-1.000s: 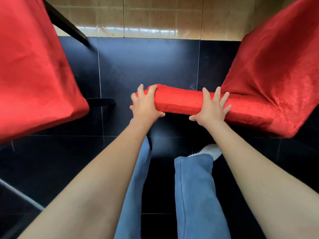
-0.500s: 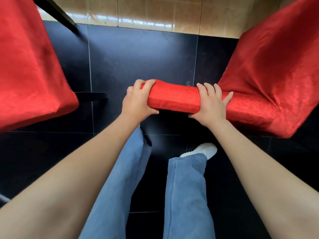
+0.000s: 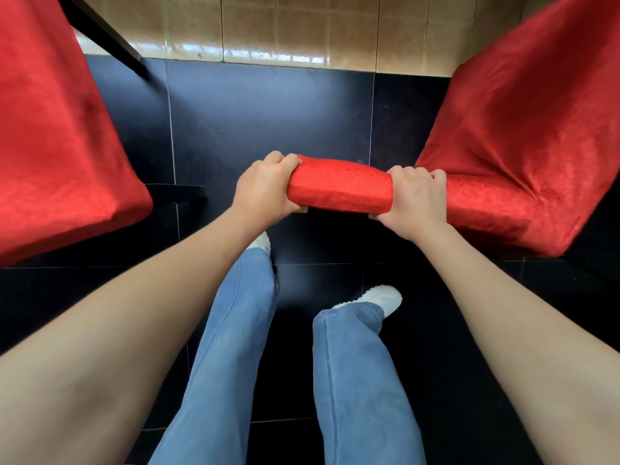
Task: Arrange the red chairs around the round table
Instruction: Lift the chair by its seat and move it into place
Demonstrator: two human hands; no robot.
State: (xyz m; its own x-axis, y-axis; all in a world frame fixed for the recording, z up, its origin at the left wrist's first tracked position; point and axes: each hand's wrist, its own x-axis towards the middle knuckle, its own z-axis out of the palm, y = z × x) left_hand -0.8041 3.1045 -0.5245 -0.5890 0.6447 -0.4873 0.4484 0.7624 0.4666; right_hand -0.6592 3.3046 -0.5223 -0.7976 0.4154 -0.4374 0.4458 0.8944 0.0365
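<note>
Both hands, left point(image 3: 265, 187) and right point(image 3: 416, 196), each in a full curled grip on the top rail of the right-hand red chair point(image 3: 339, 187); round table unseen; next likely lift or drag into place.

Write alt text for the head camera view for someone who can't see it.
Both hands, the left hand and the right hand, grip the top of a red chair's backrest above a black tiled floor. Another red chair stands at left.
</note>
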